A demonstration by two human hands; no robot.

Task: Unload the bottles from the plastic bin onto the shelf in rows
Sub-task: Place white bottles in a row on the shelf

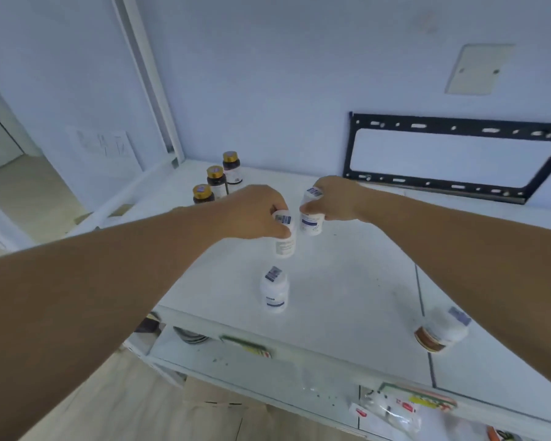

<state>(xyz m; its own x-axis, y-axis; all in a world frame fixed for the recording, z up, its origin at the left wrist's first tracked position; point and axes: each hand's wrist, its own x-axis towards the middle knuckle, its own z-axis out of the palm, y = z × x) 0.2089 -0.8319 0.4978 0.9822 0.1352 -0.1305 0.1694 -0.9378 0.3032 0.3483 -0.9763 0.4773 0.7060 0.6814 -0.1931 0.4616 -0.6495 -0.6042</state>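
In the head view, both arms reach forward over the white shelf [347, 281], and each hand holds one bottle above its middle part.

The left hand [255, 211] grips the first white bottle [285, 241] from the left side, with the fingers curled round its cap and shoulder. The bottle hangs out at the right and below the hand. Its long axis is almost upright, with the cap up. If the bottom touches the shelf, I cannot tell.

The right hand [334, 198] holds the second white bottle [312, 218] in the same way from the right side, the fingers curled round its upper part. This bottle is at the left of the hand and just beside the first one, a little more to the back. It also stands nearly upright, with the cap up.

A third white bottle [274, 291] stands free and upright on the shelf, between the two held bottles and the front edge.

Near the front edge at the right, a fourth bottle [442, 329] is just beside the right forearm; it looks tilted, but it is blurred.

Three dark bottles with gold caps [216, 181] stand upright in a slanted row at the back left corner.

A black metal frame [452, 183] leans at the back edge, against the wall.
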